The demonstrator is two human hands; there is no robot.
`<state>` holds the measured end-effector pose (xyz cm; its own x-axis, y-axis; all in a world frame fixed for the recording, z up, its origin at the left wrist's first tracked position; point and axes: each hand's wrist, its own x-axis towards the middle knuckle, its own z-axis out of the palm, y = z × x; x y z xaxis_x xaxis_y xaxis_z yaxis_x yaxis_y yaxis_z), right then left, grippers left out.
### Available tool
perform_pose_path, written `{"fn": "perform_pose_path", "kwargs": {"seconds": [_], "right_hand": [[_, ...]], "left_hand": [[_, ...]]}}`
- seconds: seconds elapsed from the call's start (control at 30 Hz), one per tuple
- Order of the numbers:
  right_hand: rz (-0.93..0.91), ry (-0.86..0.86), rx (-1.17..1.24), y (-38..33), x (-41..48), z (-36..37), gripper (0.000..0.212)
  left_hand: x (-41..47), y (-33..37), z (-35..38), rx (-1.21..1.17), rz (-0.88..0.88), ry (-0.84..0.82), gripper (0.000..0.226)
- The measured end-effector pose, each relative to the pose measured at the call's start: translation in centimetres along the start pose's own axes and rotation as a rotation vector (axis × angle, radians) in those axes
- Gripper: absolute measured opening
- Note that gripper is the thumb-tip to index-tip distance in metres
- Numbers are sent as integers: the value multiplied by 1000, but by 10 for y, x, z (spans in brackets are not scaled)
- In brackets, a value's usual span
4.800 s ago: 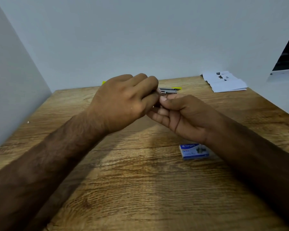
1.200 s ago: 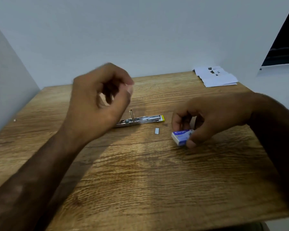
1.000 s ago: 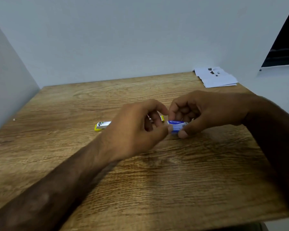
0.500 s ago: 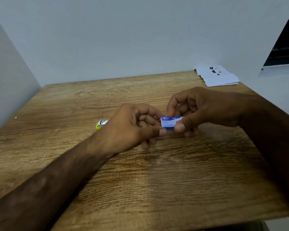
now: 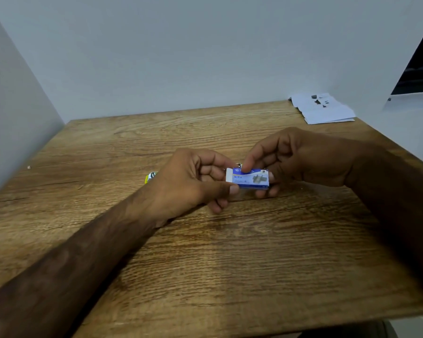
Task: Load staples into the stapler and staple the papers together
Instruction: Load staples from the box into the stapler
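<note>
A small blue and white staple box [image 5: 250,178] is held above the middle of the wooden table [image 5: 205,264]. My right hand [image 5: 300,159] grips its right end, with the forefinger on top. My left hand [image 5: 193,179] pinches the box's white left end between thumb and fingers. The yellow and metal stapler [image 5: 151,177] lies on the table behind my left hand; only its left tip shows. A stack of white papers [image 5: 324,109] lies at the far right corner.
Pale walls close the table in at the back and on the left. The table's front edge runs along the bottom of the view. A tiny white speck [image 5: 28,167] lies near the left wall.
My right hand picked the staple box up off the table and my left hand came over to it. Both hands now hold the box, and a white end shows at its left.
</note>
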<state>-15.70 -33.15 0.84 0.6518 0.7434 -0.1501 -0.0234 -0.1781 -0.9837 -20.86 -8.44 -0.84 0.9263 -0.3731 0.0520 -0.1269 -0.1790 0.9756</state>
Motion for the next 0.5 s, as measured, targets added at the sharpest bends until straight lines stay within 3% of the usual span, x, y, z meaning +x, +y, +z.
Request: {"fn": "perform_pose_path", "kwargs": {"seconds": [0.5], "right_hand": [[72,-56,-95,-6,-11,-7,29]], "left_hand": [[-6,5,-12,188,-6,-52,27]]}}
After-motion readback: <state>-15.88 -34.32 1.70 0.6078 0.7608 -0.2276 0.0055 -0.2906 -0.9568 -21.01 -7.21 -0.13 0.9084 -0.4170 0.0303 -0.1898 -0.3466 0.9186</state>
